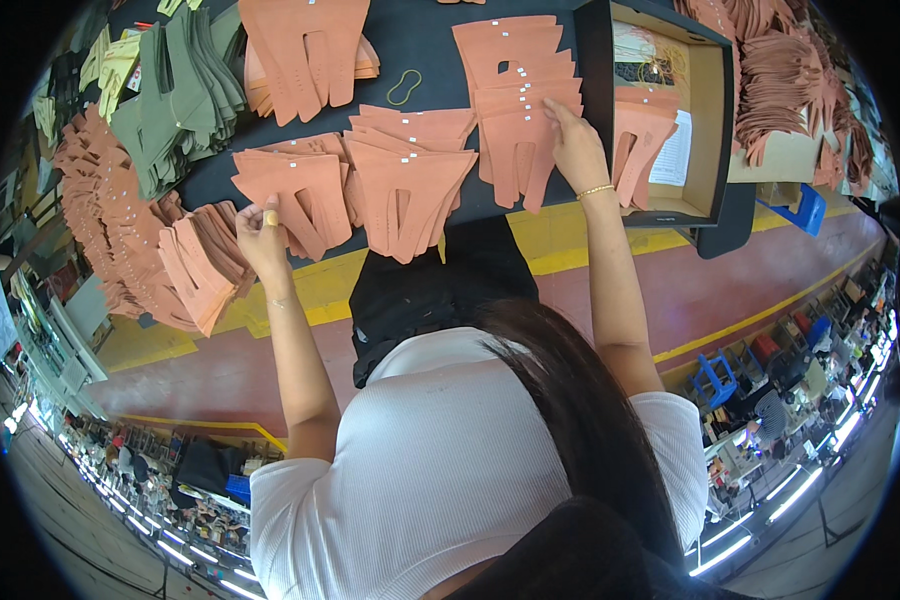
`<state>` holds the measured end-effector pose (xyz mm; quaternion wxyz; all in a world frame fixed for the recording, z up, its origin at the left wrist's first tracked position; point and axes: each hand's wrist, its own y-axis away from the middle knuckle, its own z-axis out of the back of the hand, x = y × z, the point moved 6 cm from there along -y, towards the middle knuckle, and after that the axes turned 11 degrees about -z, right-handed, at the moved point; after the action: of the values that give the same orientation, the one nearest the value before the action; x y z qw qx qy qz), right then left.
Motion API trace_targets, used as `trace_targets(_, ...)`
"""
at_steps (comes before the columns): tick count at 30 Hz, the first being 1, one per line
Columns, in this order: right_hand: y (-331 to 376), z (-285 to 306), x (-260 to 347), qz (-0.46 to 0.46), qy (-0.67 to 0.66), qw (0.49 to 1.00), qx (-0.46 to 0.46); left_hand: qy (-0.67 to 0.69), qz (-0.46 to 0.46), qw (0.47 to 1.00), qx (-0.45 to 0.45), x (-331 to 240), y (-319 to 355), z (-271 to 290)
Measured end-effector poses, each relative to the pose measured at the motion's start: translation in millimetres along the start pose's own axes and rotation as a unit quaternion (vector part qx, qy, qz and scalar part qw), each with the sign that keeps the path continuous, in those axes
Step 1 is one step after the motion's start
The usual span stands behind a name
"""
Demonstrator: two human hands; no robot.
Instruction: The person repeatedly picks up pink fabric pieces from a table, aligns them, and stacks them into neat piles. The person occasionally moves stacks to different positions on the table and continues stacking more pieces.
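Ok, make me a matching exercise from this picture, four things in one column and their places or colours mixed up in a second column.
Things:
1. left hand
2. right hand
3. rubber band
4. green pieces

Places or colours:
A. stacked at the far left of the table
B. lying loose on the dark tabletop between orange stacks
C. on the orange stack beside the black box
D. at the near-left orange stack, fingertip capped in yellow

Pairs: 1-D, 2-C, 3-B, 4-A
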<state>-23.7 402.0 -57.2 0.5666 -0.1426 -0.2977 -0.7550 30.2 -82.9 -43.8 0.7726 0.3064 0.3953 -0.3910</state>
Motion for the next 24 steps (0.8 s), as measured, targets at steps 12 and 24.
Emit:
trace_targets(12,-1,-2,-2,0.01,0.041,0.999,-0.002,0.146,-0.022,0.969,0.199,-161,-9,-14)
trace_targets(24,4,-2,4,0.016,0.049,0.998,0.029,0.118,-0.248,0.96,0.05,-165,-104,-5)
